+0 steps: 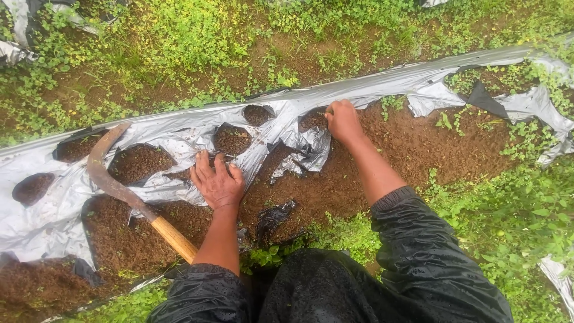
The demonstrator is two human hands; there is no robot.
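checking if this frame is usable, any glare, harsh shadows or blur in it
Head view: soft, even daylight with no hard shadows; the silver plastic sheet shows pale sheen but no blown-out glare; the left hand flat on the sheet, the right hand at its torn edge and the sickle are all sharp; the wet dark sleeves glisten; the sheet's edge bows slightly, suggesting wide-angle distortion.

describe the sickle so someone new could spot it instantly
Start at the silver plastic mulch sheet running across the soil bed. Just left of the left hand, which is pressed flat on that sheet, lies the sickle. It is the only tool there: a rusty curved blade on a pale wooden handle.
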